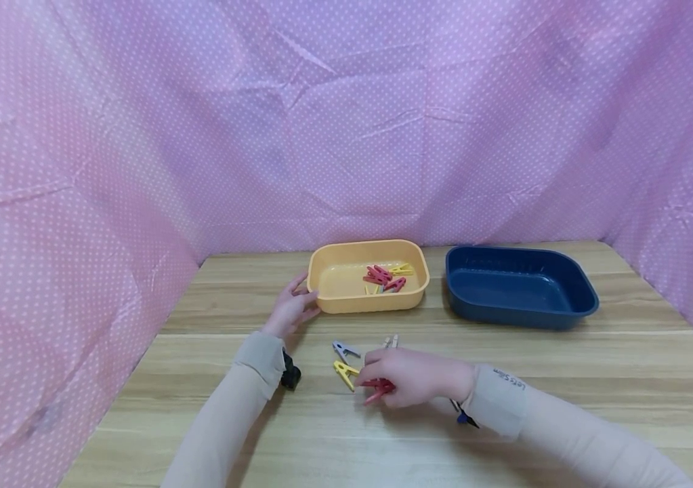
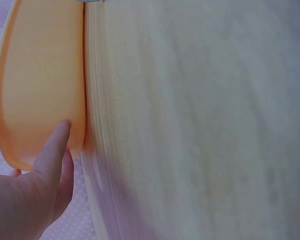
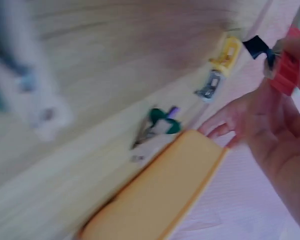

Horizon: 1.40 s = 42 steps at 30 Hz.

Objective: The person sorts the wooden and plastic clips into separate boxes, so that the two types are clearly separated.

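My right hand (image 1: pixel 410 377) pinches a red clothespin (image 1: pixel 379 388) just over the table; the same clothespin (image 3: pixel 286 72) shows between thumb and fingers in the right wrist view. Close by lie a yellow clothespin (image 1: pixel 344 374), a grey-blue clothespin (image 1: pixel 343 350) and pale wooden clothespins (image 1: pixel 391 341), partly hidden behind the hand. My left hand (image 1: pixel 290 308) touches the left end of the yellow-orange bin (image 1: pixel 334 305), its fingers spread along the wall. Several red and yellow clothespins (image 1: pixel 378 274) lie inside that bin, toward its right side.
A dark blue bin (image 1: pixel 519 315) stands to the right of the yellow-orange one, with a gap between them. Both are near the back edge of the wooden table (image 1: pixel 224 291). Pink dotted cloth (image 1: pixel 358 163) hangs behind and at the sides.
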Available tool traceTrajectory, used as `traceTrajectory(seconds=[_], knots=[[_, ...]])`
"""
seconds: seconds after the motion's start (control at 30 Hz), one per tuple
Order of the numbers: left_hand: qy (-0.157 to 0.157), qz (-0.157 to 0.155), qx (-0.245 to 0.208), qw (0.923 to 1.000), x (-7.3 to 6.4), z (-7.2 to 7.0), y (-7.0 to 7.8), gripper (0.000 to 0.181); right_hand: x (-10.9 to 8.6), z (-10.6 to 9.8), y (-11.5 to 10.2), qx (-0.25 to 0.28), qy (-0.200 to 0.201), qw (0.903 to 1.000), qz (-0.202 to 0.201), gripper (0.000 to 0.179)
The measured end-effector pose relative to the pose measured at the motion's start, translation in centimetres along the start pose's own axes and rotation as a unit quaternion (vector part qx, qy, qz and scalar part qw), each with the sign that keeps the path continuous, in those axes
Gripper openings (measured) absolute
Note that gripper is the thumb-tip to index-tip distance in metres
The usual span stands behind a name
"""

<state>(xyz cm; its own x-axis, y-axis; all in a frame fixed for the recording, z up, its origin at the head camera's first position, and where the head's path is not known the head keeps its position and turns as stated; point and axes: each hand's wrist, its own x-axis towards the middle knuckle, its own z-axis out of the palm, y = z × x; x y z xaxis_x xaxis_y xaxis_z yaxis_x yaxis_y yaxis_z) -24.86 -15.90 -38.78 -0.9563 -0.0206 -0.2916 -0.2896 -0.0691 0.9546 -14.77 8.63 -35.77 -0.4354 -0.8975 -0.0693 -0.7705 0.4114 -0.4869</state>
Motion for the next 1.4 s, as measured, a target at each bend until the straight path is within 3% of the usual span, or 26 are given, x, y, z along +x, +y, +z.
traceTrajectory(seconds=[0.2,0.47,0.67,0.9,1.13,1.4], knots=[[0.000,0.000,-0.002,1.0000,0.0,0.0,0.1,0.063,-0.2,0.0,0.9,-0.023,0.065,0.9970,-0.034,0.038],[-0.005,-0.001,-0.008,1.0000,0.0,-0.1,0.0,0.063,-0.4,-0.5,2.1,-0.015,0.099,0.9942,-0.040,0.037],[-0.005,0.000,-0.009,0.9999,0.0,-0.1,0.0,0.063,-0.6,-0.7,3.5,-0.039,0.141,0.9875,-0.060,0.035],[-0.005,0.004,-0.001,1.0000,0.1,-0.2,-0.2,0.063,-0.9,-1.1,4.6,-0.052,0.144,0.9881,-0.015,0.033],[-0.003,0.004,-0.004,1.0000,0.2,-0.1,-0.2,0.062,-1.1,-1.4,5.6,-0.075,0.176,0.9815,-0.011,0.030],[-0.004,0.006,-0.009,0.9999,0.4,-0.2,-0.3,0.063,-1.2,-2.2,6.2,-0.035,0.185,0.9819,0.019,0.034]])
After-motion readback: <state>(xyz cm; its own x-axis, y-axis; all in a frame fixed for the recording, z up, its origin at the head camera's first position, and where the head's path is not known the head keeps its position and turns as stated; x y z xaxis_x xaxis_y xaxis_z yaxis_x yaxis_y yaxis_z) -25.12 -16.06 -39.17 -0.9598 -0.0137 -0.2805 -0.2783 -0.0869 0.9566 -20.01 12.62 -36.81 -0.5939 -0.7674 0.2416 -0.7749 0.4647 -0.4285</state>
